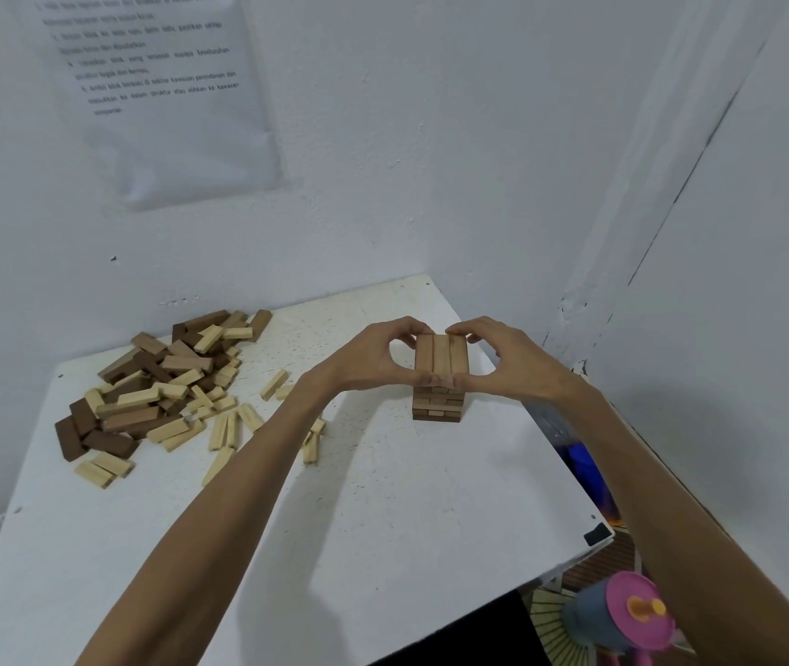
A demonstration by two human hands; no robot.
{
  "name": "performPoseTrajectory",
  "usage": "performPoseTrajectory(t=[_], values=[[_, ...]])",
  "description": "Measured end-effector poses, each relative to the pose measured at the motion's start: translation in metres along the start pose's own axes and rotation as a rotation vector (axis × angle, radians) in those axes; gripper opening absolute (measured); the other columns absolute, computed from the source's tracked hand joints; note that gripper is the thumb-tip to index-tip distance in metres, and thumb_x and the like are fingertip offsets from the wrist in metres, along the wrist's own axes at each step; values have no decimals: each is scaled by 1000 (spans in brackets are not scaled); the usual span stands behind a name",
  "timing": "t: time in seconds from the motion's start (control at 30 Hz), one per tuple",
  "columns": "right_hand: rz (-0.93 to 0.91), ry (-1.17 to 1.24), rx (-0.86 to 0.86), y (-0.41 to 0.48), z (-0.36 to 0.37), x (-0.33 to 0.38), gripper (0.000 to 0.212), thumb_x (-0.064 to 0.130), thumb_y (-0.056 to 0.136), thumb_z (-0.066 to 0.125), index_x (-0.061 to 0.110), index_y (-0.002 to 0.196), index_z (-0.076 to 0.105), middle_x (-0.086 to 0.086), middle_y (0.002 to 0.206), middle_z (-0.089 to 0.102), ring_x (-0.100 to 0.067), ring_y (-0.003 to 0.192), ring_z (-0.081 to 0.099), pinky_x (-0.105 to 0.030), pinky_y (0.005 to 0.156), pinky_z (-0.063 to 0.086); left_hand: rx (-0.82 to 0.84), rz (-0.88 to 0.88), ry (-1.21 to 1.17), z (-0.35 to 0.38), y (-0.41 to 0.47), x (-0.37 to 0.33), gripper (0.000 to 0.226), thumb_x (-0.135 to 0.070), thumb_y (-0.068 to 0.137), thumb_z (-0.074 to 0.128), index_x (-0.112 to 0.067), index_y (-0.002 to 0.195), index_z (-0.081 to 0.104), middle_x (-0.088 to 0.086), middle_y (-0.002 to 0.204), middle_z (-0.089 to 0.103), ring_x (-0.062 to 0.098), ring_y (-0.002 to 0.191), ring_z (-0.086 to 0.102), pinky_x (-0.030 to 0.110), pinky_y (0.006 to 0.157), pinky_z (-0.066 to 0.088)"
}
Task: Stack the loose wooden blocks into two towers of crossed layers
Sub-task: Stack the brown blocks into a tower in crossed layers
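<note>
One tower [440, 358], one block pile [162, 382]

A printed sheet [162, 103] hangs on the wall [431, 137] ahead of me, up and to my left. It carries a numbered list in black type, and it is the only writing I can see. The top lines are too blurred to read. Lower down I make out "blok ke atas satu demi satu, pastikan setiap". The next item has "blok yang tersasar supaya keseluruhan". The last item is the clearest and seems to be numbered 5. It reads roughly "Ambil blok berbaki di sekitar kawasan perpindahan dan", then "ke dalam struktur atau alihkan ke kawasan". A final short word below that is too faint for me to read.
</note>
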State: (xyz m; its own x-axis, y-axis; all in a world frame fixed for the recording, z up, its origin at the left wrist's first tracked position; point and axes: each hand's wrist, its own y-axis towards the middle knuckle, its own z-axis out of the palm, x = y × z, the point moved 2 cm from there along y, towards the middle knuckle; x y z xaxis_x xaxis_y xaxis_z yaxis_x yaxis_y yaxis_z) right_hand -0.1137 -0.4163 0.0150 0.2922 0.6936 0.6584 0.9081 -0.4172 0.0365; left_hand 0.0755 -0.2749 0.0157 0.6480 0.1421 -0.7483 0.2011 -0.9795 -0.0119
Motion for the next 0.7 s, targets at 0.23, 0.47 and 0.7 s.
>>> performPoseTrajectory(t=[0.23,0.47,0.7], values=[[60,23,48,-5,-8,-6,89,54,74,85,34,149,42,17,142,49,-6,128,47,-29,99,39,43,-22,-3,-4,-8,7,83,-51,65,90,-33,138,53,-24,132,58,-4,120,55,18,94,36],[52,3,37,-4,-9,-2,78,51,76,84,33,143,48,18,140,49,-5,126,46,-26,96,36,10,3,-11,-3,-6,3,72,-39,72,91,-30,135,56,-22,130,60,-2,119,56,14,92,35],[38,-21,48,0,-6,0,71,53,76,83,38,137,50,20,134,50,-7,124,47,-29,97,38,-21,21,-11,-2,-4,0,62,-36,75,90,-29,129,60,-21,125,63,-1,115,58,8,87,35]])
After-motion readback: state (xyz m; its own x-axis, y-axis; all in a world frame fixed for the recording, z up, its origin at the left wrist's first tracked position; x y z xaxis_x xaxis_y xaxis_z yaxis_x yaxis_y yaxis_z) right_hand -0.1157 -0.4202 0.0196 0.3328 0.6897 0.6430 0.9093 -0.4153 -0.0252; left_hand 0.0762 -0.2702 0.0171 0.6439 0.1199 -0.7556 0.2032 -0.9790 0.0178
